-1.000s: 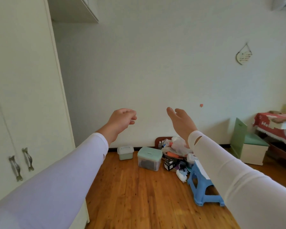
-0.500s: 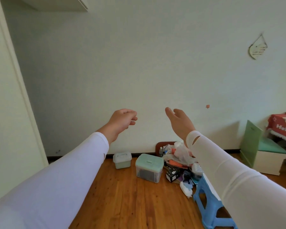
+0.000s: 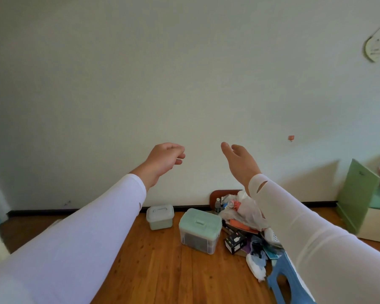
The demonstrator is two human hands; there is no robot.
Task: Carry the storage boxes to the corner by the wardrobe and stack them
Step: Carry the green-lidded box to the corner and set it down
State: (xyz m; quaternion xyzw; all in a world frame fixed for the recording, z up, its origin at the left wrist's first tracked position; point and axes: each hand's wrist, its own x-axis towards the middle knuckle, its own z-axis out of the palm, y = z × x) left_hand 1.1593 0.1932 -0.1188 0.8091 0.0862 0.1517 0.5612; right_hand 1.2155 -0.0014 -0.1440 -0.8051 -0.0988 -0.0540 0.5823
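— What do we have at the far left?

— Our left sleeve (image 3: 79, 244), white, runs up from the bottom corner. At its end is our left hand (image 3: 162, 159), raised in front of the pale wall (image 3: 140, 84). Its grip is slack: the fingers hang loosely curled and hold nothing.

— And the boxes?

— Both stand on the wooden floor (image 3: 162, 273), well below our hands. The small storage box (image 3: 160, 217) has a greyish lid with a handle and a mint body, and sits close to the dark skirting. Just right of it, and nearer to us, is the larger storage box (image 3: 199, 230). It has a mint lid and clear sides with dark contents showing through. The two are near each other but apart, not stacked.

— Then our other hand?

— Our right hand (image 3: 239, 163) is up at about the same height as the left one, with the palm turned inward. The fingers are relaxed, so that grip is free as well.

— What lies beyond it?

— A heap of clutter (image 3: 244, 216) with a plastic bag on top sits against the wall, beside the larger box. A black carton (image 3: 235, 242) sits at its near edge. Our right sleeve partly covers a blue stool (image 3: 279, 279). Higher up, a small red hook (image 3: 291, 138) is on the wall. Farther right are a green-and-cream seat (image 3: 360, 198) and a round wall plaque (image 3: 378, 47).
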